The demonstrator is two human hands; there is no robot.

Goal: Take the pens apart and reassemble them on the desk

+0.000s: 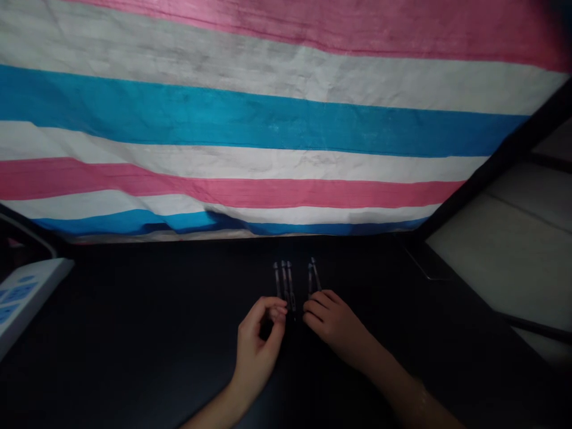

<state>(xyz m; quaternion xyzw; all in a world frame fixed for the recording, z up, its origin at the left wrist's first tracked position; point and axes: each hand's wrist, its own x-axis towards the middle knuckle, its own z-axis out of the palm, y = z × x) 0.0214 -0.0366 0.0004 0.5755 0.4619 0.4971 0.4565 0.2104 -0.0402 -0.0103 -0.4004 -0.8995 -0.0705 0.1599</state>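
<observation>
Three slim pens (284,280) lie side by side on the black table, pointing away from me. To their right are two more pens (310,277), one slanted against the other near their far ends. My left hand (263,333) is at the near end of the three pens, its thumb and fingertips pinched together; what they hold, if anything, is too small and dark to tell. My right hand (328,319) rests over the near ends of the two pens, fingers curled around the slanted one.
A striped pink, white and blue sheet (268,125) hangs behind the black table (134,310). At the far left is a white box with blue markings (42,286). Dark frame bars (491,161) stand at the right.
</observation>
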